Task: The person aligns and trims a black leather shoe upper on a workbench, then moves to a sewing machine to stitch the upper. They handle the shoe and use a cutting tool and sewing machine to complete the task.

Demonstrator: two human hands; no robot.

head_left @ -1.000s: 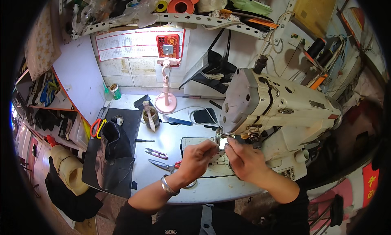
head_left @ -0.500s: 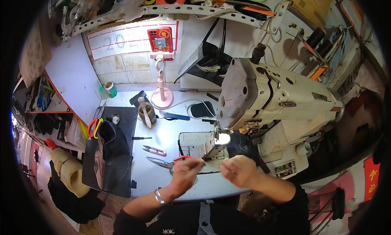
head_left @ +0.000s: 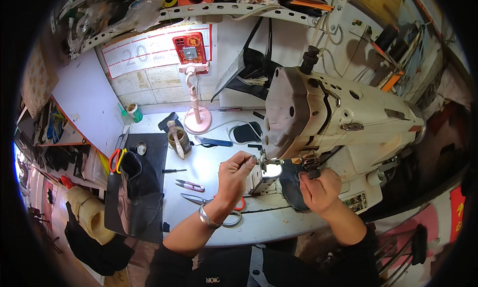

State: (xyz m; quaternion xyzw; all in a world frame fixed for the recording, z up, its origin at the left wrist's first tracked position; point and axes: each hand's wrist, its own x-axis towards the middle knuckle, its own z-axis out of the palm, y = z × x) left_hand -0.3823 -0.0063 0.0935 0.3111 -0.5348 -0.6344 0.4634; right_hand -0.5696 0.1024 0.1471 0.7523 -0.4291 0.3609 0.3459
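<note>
- Sewing machine [head_left: 343, 115] is set at the right of the table [head_left: 264, 227]
- Left hand [head_left: 234, 176] is held beside the presser foot [head_left: 274, 162], grip pinched together
- Right hand [head_left: 323, 188] is placed by the dark knob [head_left: 313, 174]; whether its grip is clamped cannot be told

One left hand [head_left: 235, 175], one right hand [head_left: 321, 190], one sewing machine [head_left: 343, 119]
Near the left hand, one thread snip [head_left: 191, 186] and one pair of scissors [head_left: 193, 198]; well left, a second scissors pair [head_left: 118, 160]; beyond, one red phone [head_left: 191, 40].
</note>
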